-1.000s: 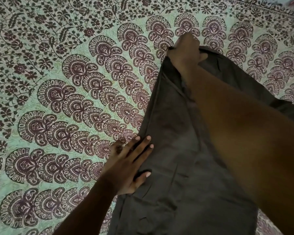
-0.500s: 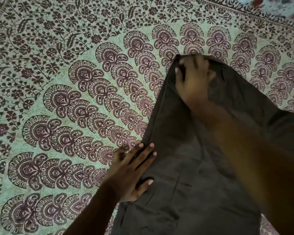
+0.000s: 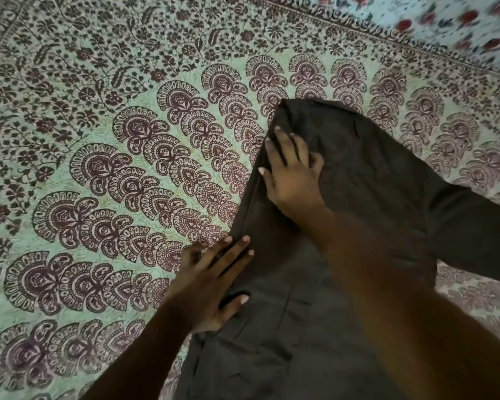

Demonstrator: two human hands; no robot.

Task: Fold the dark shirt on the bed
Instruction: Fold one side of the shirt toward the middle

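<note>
The dark shirt [image 3: 367, 180] lies lengthwise on the bed, right of centre, its far end rounded and one part running off to the right edge. My left hand [image 3: 214, 281] rests flat on the shirt's left edge, fingers straight and thumb on the cloth. My right hand [image 3: 293, 171] lies flat on the upper part of the shirt near its left fold, fingers spread and pressing down. My right forearm crosses over the lower right of the shirt and hides it there.
The bed [image 3: 113, 157] is covered with a pale green sheet printed with dark maroon fan and flower motifs. A white cloth with red flowers [image 3: 456, 27] shows at the top right corner.
My right hand let go of the shirt's far end and slid back toward me, now lying flat on the cloth. The far end has settled on the bed. My left hand stayed put.
</note>
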